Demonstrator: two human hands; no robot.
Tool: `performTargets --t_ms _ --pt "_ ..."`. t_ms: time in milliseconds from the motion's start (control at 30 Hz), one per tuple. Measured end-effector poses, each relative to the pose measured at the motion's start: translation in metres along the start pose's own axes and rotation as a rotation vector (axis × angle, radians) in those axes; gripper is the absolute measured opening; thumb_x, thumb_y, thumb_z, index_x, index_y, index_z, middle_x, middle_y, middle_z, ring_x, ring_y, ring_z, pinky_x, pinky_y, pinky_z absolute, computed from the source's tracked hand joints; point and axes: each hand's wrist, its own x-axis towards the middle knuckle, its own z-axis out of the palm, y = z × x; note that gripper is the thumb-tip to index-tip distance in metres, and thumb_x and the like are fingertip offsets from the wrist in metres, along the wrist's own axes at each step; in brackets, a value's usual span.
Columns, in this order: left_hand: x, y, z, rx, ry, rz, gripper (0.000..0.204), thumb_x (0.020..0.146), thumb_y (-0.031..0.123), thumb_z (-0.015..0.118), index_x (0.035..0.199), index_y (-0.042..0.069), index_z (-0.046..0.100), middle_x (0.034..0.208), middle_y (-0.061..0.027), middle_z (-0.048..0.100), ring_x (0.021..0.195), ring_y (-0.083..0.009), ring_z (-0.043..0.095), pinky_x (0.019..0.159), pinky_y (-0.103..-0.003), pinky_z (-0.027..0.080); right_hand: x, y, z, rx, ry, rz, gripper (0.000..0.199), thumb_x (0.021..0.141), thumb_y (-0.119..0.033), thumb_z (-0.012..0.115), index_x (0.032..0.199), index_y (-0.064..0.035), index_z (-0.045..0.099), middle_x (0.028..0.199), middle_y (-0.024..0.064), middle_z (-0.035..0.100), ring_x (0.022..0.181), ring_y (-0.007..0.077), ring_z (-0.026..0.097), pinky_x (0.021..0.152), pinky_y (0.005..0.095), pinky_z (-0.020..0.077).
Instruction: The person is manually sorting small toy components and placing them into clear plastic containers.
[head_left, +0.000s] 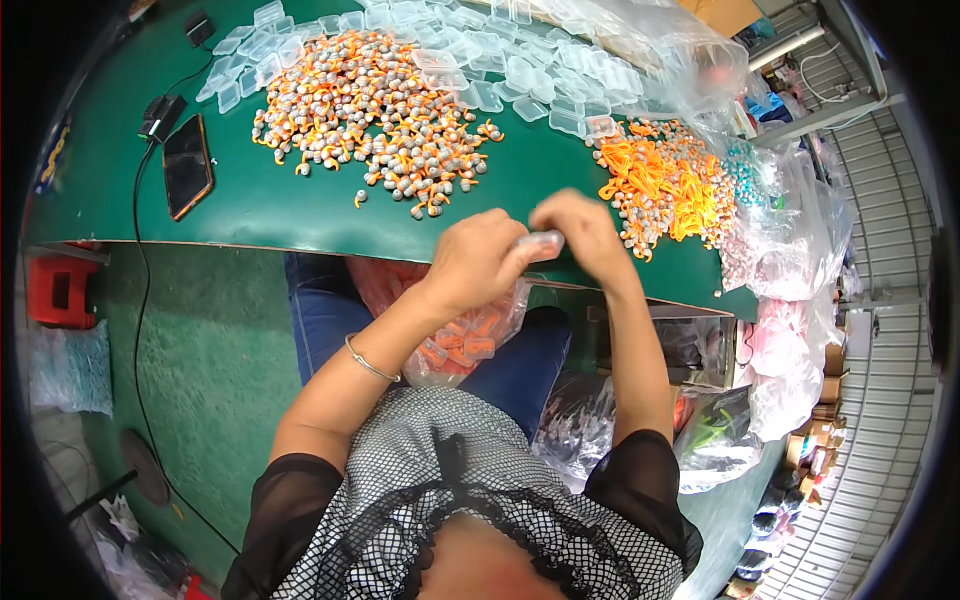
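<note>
Over the front edge of the green table point(330, 215), my left hand point(478, 262) is closed on a small clear plastic case point(543, 244), its contents hard to make out. Right beside the case is my right hand point(585, 232), fingers curled and smeared by motion; whether it grips anything is hidden. Beyond my hands lies a heap of small grey pieces with orange tails point(380, 110). To the right is a pile of orange cords point(660, 185) among more grey pieces. An open clear bag of cases with orange contents point(465, 340) rests on my lap.
Many clear plastic cases point(530, 75) spread along the far side of the table. A phone point(187, 167) and a black cable point(140, 215) lie at the left. Clear bags point(790, 240) crowd the right end. A red stool point(62, 290) stands on the floor at left.
</note>
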Motion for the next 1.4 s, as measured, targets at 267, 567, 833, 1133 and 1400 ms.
performTargets --t_ms 267,567,833,1133,1400 --pt "-0.037 0.018 -0.006 0.24 -0.268 0.266 0.023 0.076 0.026 0.076 0.085 0.009 0.065 0.078 -0.0043 0.056 0.075 -0.0235 0.059 0.065 -0.038 0.043 0.067 0.066 -0.017 -1.096 0.388 -0.045 0.021 0.083 -0.01 0.068 0.104 -0.0144 0.07 0.102 0.0042 0.067 0.103 0.025 0.059 0.094 0.0515 0.0333" --pt "0.02 -0.032 -0.035 0.688 0.118 0.021 0.013 0.076 0.012 0.073 0.086 0.009 0.064 0.079 -0.0066 0.058 0.078 -0.0268 0.059 0.066 -0.042 0.043 -0.004 -0.004 0.026 -0.866 0.27 -0.134 0.012 0.082 -0.007 0.07 0.093 -0.012 0.068 0.089 0.0035 0.063 0.093 0.0233 0.061 0.089 0.0419 0.0369" --pt "0.022 -0.033 -0.024 0.76 0.079 0.046 0.008 0.077 0.011 0.07 0.082 0.01 0.065 0.082 -0.0057 0.061 0.08 -0.0261 0.059 0.07 -0.042 0.042 -0.042 -0.007 0.0 -0.798 0.554 0.028 0.015 0.081 -0.009 0.07 0.096 -0.0092 0.07 0.093 0.0067 0.068 0.09 0.0271 0.063 0.081 0.0394 0.0428" --pt "0.023 -0.034 -0.02 0.698 0.101 0.055 0.008 0.07 0.006 0.066 0.078 0.009 0.067 0.077 -0.0069 0.063 0.078 -0.0267 0.061 0.068 -0.043 0.042 -0.056 0.006 -0.019 -0.819 0.475 0.31 0.023 0.079 -0.014 0.074 0.102 -0.0107 0.07 0.089 0.0055 0.069 0.09 0.0241 0.065 0.081 0.0409 0.0445" --pt "0.021 -0.023 -0.021 0.516 0.071 -0.018 0.008 0.082 0.008 0.068 0.09 0.009 0.069 0.082 -0.0072 0.064 0.074 -0.0297 0.064 0.064 -0.043 0.048 -0.068 0.007 -0.039 -0.708 0.617 0.234 0.016 0.08 -0.007 0.07 0.096 -0.0105 0.072 0.086 0.0044 0.069 0.082 0.0231 0.067 0.075 0.0398 0.0458"
